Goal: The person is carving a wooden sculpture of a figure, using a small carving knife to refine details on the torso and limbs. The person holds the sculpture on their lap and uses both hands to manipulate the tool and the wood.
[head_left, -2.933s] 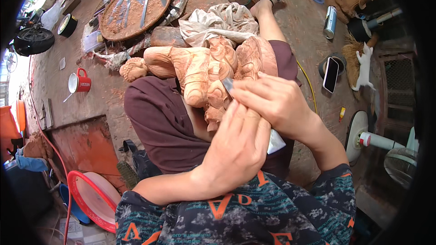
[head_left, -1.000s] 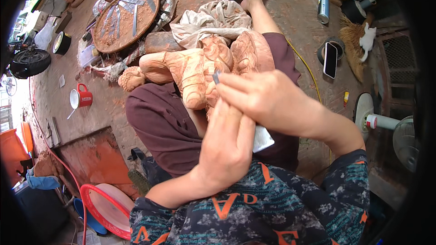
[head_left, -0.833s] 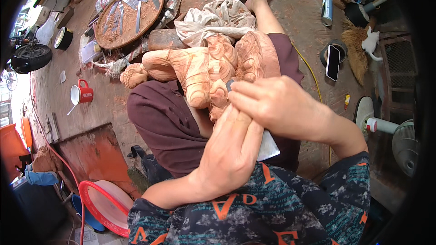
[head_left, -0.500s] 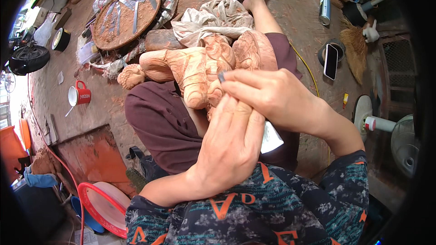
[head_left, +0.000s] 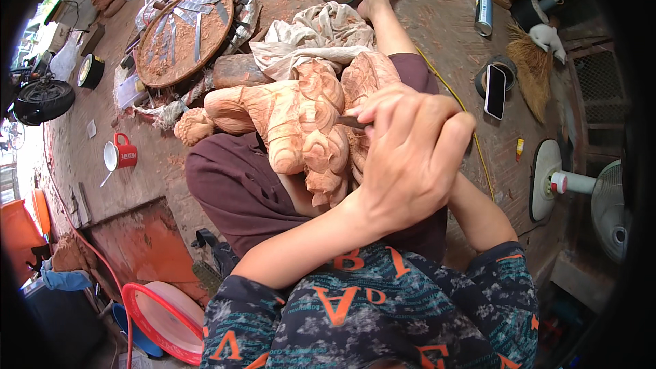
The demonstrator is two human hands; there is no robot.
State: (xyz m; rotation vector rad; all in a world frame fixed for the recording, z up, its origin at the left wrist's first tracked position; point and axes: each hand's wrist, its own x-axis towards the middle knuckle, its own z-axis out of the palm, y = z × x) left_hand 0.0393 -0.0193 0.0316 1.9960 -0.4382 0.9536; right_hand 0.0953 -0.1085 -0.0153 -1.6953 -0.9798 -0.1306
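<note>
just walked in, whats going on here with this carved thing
A seated person's curled left hand grips a bladed tool, its dark tip at a carved, wood-coloured figure lying across the lap. The right forearm runs up behind that hand; the right hand is largely hidden, so its grip is unclear. Beyond the figure are a bunched pale cloth and a round tray bearing flat metal blades.

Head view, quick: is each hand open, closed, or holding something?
Left hand: closed, apparently around the carving tool.
Right hand: mostly hidden; cannot tell.
</note>
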